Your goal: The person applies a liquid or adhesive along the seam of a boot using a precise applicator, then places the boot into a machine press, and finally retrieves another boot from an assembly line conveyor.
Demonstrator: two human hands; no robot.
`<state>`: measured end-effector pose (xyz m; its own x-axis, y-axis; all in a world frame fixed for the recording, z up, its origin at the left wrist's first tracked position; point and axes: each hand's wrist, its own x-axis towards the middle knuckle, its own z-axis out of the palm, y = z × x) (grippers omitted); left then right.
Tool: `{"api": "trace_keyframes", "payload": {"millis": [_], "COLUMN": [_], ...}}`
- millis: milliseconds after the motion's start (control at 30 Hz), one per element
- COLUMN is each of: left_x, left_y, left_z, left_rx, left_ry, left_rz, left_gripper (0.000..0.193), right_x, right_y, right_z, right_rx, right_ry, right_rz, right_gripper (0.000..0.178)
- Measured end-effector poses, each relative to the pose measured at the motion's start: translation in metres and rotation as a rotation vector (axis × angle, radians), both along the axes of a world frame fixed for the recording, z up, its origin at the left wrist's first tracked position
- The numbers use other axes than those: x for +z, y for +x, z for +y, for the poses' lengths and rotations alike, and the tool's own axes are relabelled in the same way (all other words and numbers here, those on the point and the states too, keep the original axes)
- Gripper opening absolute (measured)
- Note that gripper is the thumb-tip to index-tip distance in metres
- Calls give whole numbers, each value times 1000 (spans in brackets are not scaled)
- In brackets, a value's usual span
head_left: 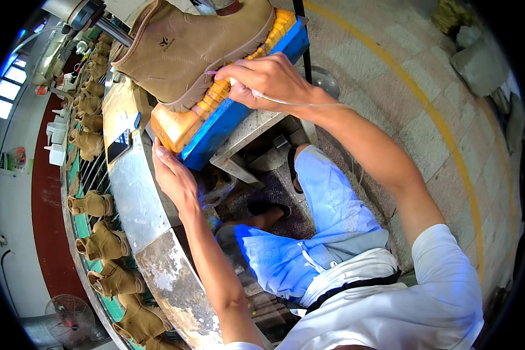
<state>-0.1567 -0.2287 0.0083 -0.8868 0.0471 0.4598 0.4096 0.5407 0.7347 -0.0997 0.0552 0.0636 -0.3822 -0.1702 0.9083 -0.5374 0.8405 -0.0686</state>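
Note:
A large tan boot lies with its sole along a ribbed yellow block, which sits on a blue base. My right hand is closed around a slim tool with a pinkish tip and a thin clear tube trailing back over the wrist. That tip points at the edge of the boot's sole. My left hand rests against the near end of the yellow block, its fingers stretched out and partly hidden by the block.
A metal rod reaches into the boot's opening. Left of the worktable, several tan boots line a green conveyor. A phone lies on the table. A fan stands lower left; a yellow line curves across the floor.

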Motion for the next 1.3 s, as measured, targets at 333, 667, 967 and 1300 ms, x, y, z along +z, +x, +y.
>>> {"api": "trace_keyframes", "payload": {"millis": [333,667,967,1300], "left_x": [-10,-15,-14,-39], "left_y": [-33,-75,-129,14], "left_z": [-14,-24,-32,17], "left_rx": [-59,-265,-268,-53], "left_ry": [92,273,372,701], "left_rz": [-22,-92,-196,-184], "left_gripper": [60,59,42,41], "right_x": [5,2,31,24], "right_y": [13,44,78,107], "right_z": [18,48,82,35], "right_rx": [-33,-167,-149,83], "right_ry": [12,71,-8,-558], "right_rz": [-30,13,-2,-628], "right_gripper": [25,19,15,51]}}
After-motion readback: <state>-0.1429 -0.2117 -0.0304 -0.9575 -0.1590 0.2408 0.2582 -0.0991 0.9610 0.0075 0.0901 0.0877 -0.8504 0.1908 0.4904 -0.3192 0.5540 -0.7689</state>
